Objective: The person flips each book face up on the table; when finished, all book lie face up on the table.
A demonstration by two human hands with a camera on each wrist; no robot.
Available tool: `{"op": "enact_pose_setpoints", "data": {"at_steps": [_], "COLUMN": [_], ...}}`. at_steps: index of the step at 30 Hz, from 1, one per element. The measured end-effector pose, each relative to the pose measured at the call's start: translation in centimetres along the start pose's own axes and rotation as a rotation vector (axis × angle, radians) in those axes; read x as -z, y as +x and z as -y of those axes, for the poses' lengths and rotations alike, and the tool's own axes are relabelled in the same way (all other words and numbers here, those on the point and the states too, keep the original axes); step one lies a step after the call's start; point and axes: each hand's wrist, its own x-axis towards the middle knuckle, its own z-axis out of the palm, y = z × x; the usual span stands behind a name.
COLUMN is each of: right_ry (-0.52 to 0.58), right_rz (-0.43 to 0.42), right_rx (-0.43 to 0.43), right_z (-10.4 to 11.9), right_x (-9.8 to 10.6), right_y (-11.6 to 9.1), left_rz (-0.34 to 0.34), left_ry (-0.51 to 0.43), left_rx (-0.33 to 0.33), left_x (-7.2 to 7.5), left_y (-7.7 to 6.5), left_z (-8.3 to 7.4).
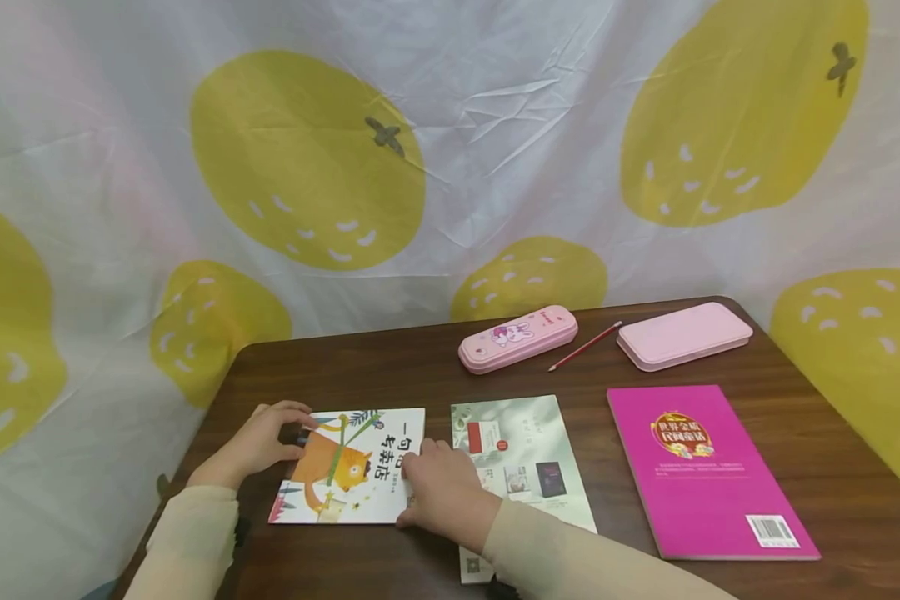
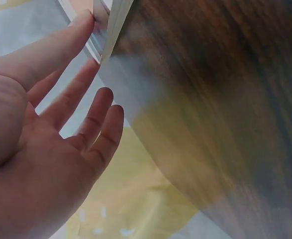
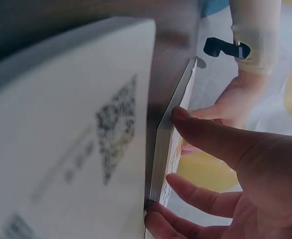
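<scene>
A picture book [image 1: 330, 492] with an orange cartoon animal on its white cover lies flat on the table between both hands. At its upper left corner, my left hand [image 1: 270, 437] touches it with thumb and forefinger. The left wrist view shows that hand's [image 2: 46, 134] other fingers spread loosely beside the table edge. My right hand [image 1: 450, 487] is at the book's right side. Its thumb [image 3: 205, 132] touches near the lower corner in the right wrist view, and its fingertips lie along the side. Beneath the right forearm is a pale green book [image 1: 525, 442], partly covered.
To the right lies a magenta book [image 1: 712, 500] with a barcode. Behind are a pink pencil case [image 1: 521, 340] with a rabbit, a red pencil [image 1: 585, 347] and a plain pink case [image 1: 686, 333]. A lemon-patterned curtain [image 1: 495, 167] hangs behind the wooden table [image 1: 330, 367].
</scene>
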Motion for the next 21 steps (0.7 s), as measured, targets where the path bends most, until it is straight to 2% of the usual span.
{"op": "enact_pose_setpoints", "data": {"at_steps": [3,7,10,13,17,21], "right_ry": [0.005,-0.001,0.000,0.001,0.012,0.069], "right_rz": [-0.013,-0.035,-0.024,-0.007,0.010,0.023], "right_rx": [-0.004,0.020,0.041,0.041,0.022,0.005], "right_z": [-0.3,-0.8,-1.1,-1.5,-2.1,-2.8], "right_x": [-0.1,-0.2,0.0,0.5,1.0,1.2], "right_y": [0.2,0.5,0.8,1.1,1.7,2.4], "left_rz": [-0.009,-0.041,-0.065,-0.077,-0.063,-0.034], "left_ry": [-0.003,-0.006,-0.006,0.010,0.035,0.048], "left_rx": [-0.001,0.010,0.005,0.026,0.087,0.123], "left_x": [0.0,-0.1,-0.1,-0.1,-0.1,0.0], "left_y": [-0.3,-1.4,-2.4,-2.9,-3.4,-3.7], "left_z": [0.2,0.4,0.5,0.4,0.0,-0.4]}}
